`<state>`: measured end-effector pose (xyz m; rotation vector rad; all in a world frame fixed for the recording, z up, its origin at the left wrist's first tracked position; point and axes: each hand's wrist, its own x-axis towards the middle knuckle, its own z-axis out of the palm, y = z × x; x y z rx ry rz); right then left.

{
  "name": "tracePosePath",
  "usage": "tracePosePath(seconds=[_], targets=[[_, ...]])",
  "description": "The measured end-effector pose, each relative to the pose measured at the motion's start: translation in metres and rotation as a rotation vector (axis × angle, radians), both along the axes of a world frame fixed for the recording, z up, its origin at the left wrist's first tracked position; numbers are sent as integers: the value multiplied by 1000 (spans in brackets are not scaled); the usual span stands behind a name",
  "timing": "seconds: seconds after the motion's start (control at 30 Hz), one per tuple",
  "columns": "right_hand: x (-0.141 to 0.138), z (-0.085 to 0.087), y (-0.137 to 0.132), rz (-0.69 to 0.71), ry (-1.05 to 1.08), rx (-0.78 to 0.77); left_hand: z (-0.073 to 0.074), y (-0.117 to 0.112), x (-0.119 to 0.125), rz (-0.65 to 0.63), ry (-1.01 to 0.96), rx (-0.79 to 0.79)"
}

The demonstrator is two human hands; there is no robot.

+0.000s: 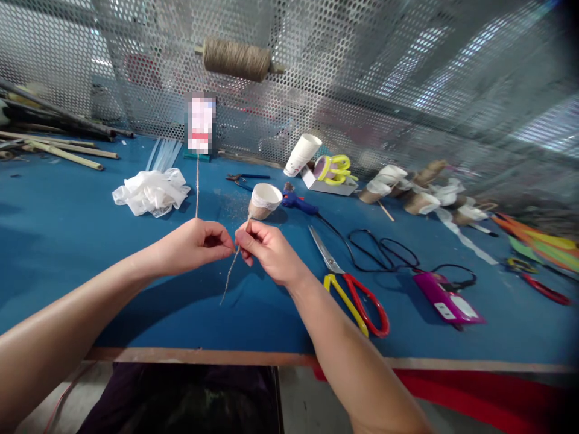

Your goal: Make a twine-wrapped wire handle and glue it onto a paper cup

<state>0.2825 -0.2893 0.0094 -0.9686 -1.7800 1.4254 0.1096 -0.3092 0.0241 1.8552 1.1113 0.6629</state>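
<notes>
My left hand [203, 244] is closed in a pinch, its fingertips meeting those of my right hand over a thin length of twine [229, 275]. The loose end of that twine hangs down toward me. My right hand [266, 246] pinches the twine just below a small cup [265, 202] with a white lace-like rim and a brown lower part. The cup tilts slightly, close above my right fingers. Another upright strand of twine [198, 187] comes down behind my left wrist, where its lower part is hidden.
Large scissors [346, 283] lie right of my right hand. Beyond are a blue glue gun [301, 203], pliers [248, 178], white paper cups [302, 155] and a twine spool [237, 59]. White fabric [152, 191] lies left; a purple power strip [447, 298] sits right.
</notes>
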Motion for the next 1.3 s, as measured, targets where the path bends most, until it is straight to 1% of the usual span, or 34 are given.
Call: tracePosePath(seconds=[0.1, 0.23, 0.37, 0.53, 0.6, 0.7, 0.77, 1.0, 1.17, 1.3], targets=[[0, -2, 0, 0, -25, 6, -3, -1, 3, 48, 19, 44], [-1, -2, 0, -49, -61, 46, -6, -4, 6, 93, 34, 72], [-3, -1, -2, -113, -116, 98, -8, -5, 8, 111, -9, -9], [-6, -1, -5, -177, -154, 139, -10, -4, 13, 205, -67, -96], [-5, 0, -5, -132, -92, 113, -10, -4, 13, 197, -111, -133], [-2, 3, -4, -1, 37, 20, -8, -5, 13, 149, -185, -187], [0, 4, -3, 36, 59, -20, -6, -4, 12, 138, -187, -192], [0, 6, -3, -27, -69, 7, -6, -3, 10, 104, -102, -173], [-2, 2, -4, -59, -168, 46, -14, -4, 14, 114, -71, -171], [-2, -2, -5, -91, -216, 69, -20, -5, 16, 79, -128, -220]])
